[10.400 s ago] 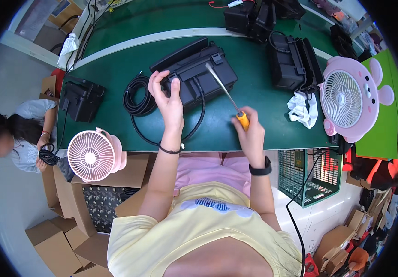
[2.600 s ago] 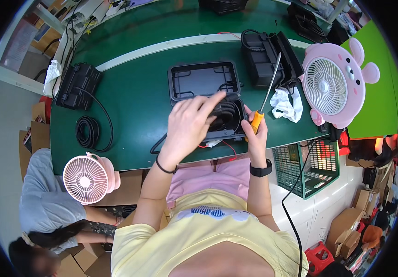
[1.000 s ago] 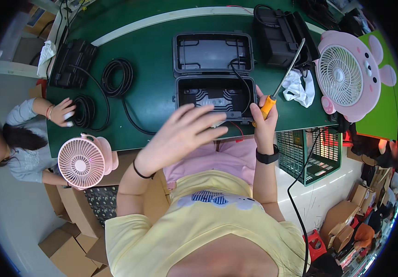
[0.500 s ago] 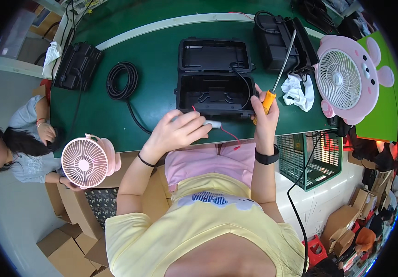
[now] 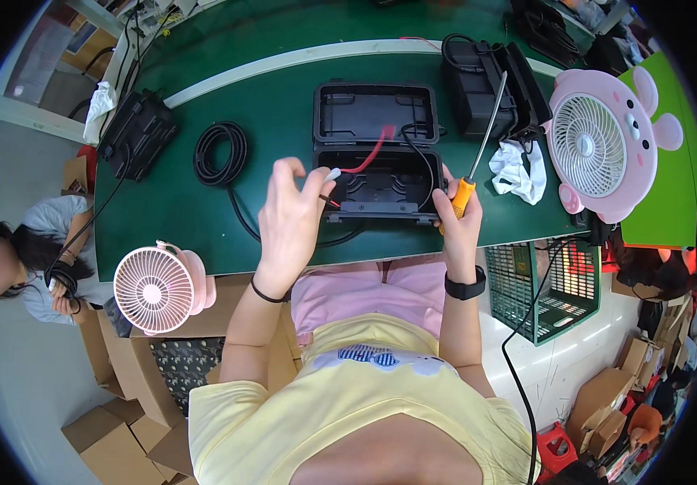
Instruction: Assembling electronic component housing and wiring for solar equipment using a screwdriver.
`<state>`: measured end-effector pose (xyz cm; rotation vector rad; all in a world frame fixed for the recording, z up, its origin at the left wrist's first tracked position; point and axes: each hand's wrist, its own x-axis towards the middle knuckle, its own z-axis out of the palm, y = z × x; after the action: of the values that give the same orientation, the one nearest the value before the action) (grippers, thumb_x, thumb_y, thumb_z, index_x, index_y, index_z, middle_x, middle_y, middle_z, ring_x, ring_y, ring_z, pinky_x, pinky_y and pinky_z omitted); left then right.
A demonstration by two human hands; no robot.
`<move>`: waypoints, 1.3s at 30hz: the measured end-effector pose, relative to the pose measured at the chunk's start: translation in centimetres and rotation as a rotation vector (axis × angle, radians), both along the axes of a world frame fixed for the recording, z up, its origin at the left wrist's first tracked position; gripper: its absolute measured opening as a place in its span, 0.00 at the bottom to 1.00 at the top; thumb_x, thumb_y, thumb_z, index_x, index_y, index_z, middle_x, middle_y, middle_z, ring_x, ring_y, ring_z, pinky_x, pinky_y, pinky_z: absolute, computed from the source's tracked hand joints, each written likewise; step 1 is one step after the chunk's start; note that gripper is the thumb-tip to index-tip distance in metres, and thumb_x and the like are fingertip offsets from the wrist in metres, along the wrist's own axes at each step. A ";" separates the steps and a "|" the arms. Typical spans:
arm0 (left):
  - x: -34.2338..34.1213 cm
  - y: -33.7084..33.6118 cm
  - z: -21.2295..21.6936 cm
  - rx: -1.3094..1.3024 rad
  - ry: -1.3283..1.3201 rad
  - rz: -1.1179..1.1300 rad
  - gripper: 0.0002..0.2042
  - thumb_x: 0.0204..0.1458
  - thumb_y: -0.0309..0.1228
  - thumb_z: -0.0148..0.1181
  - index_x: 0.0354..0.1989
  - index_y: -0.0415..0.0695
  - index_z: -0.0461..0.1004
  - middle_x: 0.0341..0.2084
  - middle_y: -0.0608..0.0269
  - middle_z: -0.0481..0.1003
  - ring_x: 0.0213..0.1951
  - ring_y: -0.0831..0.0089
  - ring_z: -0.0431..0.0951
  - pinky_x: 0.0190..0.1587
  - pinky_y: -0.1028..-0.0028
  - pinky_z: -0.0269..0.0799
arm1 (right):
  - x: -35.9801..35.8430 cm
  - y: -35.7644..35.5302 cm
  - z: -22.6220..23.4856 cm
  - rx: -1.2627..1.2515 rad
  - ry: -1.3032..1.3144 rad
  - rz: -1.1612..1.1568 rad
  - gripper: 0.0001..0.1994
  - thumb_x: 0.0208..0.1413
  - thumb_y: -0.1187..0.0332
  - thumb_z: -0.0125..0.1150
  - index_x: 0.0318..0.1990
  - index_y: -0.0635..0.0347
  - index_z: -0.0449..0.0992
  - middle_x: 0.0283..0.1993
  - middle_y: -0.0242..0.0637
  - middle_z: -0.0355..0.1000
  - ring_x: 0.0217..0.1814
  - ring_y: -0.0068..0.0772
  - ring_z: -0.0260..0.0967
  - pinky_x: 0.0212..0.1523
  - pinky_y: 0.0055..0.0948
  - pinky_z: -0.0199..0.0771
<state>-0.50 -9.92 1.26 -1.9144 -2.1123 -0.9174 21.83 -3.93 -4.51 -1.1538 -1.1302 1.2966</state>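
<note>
Open case (image 5: pixel 393 213) before you on the bench (image 5: pixel 292 105), its lid (image 5: pixel 375 113) at the far side; your left hand (image 5: pixel 290 214) at its near left corner, wire connector (image 5: pixel 332 174) in the fingers; your right hand (image 5: pixel 458 222) at its near right corner, screwdriver (image 5: pixel 463 196) in it; to your left, cable coil (image 5: pixel 238 158), then a second case (image 5: pixel 137 133); small fan (image 5: pixel 153 287) by the bench's near left corner, between you and a co-worker (image 5: pixel 53 217); to your right, a wad (image 5: pixel 520 174), a third case (image 5: pixel 474 89) behind it; larger fan (image 5: pixel 595 145) right of both; crate (image 5: pixel 510 283) below the bench edge, right; cartons (image 5: pixel 114 432) on the floor, left.
</note>
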 end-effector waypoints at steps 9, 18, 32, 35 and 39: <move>3.9 2.5 -2.1 -0.247 -0.073 -0.434 0.34 0.55 0.43 0.64 0.64 0.36 0.61 0.28 0.50 0.75 0.32 0.51 0.76 0.40 0.58 0.74 | 0.9 -0.2 -0.5 0.025 -0.026 0.063 0.14 0.56 0.72 0.68 0.34 0.56 0.63 0.60 0.47 0.72 0.28 0.11 0.63 0.26 0.13 0.64; 5.2 -0.8 -4.0 -0.068 0.531 -0.432 0.42 0.48 0.24 0.55 0.73 0.71 0.54 0.24 0.63 0.66 0.27 0.70 0.70 0.27 0.75 0.76 | -0.2 9.3 1.7 0.441 -0.395 -0.021 0.22 0.59 0.63 0.68 0.58 0.62 0.74 0.36 0.30 0.74 0.35 0.19 0.69 0.40 0.21 0.70; 4.5 1.0 -2.7 -0.216 0.253 -0.433 0.18 0.42 0.30 0.65 0.45 0.49 0.73 0.24 0.65 0.73 0.29 0.69 0.79 0.27 0.71 0.76 | -1.6 8.2 7.0 0.563 0.099 0.226 0.10 0.63 0.78 0.58 0.35 0.58 0.61 0.47 0.48 0.79 0.64 0.43 0.70 0.64 0.37 0.65; 3.5 3.2 -2.5 -0.262 0.200 -0.392 0.21 0.42 0.37 0.70 0.46 0.50 0.74 0.30 0.64 0.75 0.31 0.65 0.79 0.31 0.68 0.76 | -1.7 6.2 6.3 0.560 -0.030 0.226 0.11 0.62 0.77 0.59 0.33 0.58 0.62 0.40 0.45 0.81 0.64 0.42 0.70 0.61 0.36 0.68; 2.6 3.1 -1.5 0.019 0.067 -0.485 0.25 0.44 0.37 0.70 0.54 0.48 0.74 0.36 0.62 0.79 0.37 0.62 0.81 0.39 0.69 0.79 | -2.0 5.4 5.3 0.578 -0.045 0.179 0.11 0.62 0.77 0.60 0.33 0.58 0.62 0.40 0.45 0.81 0.63 0.43 0.71 0.60 0.35 0.69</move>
<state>2.05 -6.80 -0.22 -2.4610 -1.6182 -0.9258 19.85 1.48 0.77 -0.6652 -1.5396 0.9750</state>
